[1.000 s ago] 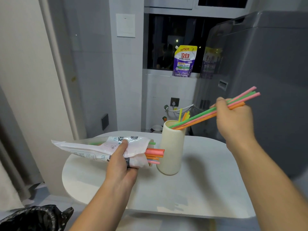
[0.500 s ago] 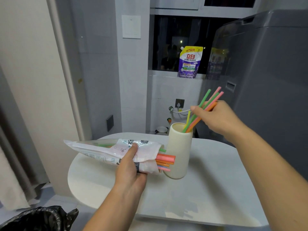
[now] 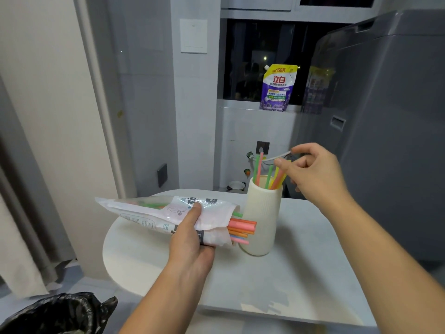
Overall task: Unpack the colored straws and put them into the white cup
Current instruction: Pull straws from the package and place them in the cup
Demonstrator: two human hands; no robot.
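Head camera view, nearest first: a black bin bag bunches in the lower left corner of the frame. Above it, the left hand reaches in from the bottom centre and grasps a crinkled plastic straw packet. The thumb lies along the top and the fingers wrap underneath. The packet lies roughly level over the near left part of the round white table, its sealed end pointing to the left of the frame. From its open right end a bunch of packed straws sticks out, in coral, orange, pink and green. Their tips reach in front of the side of the white cup.

The cup is ribbed and stands upright on the table just right of centre. Several loose straws stand in it: a green and a pink one lean to its left side, and green, yellow and orange ones lean to its right.

The right hand hovers just above and to the right of the cup's rim, released. Its fingers are loosely curled, and thumb and forefinger are parted with a gap between them. The thumb tip overlaps the tops of the yellow straws, but I cannot tell whether it touches them.

Farther back, a grey washing machine fills the right of the frame. A purple detergent pouch stands on the sill of a dark window at upper centre. A white wall plate sits at upper centre left.
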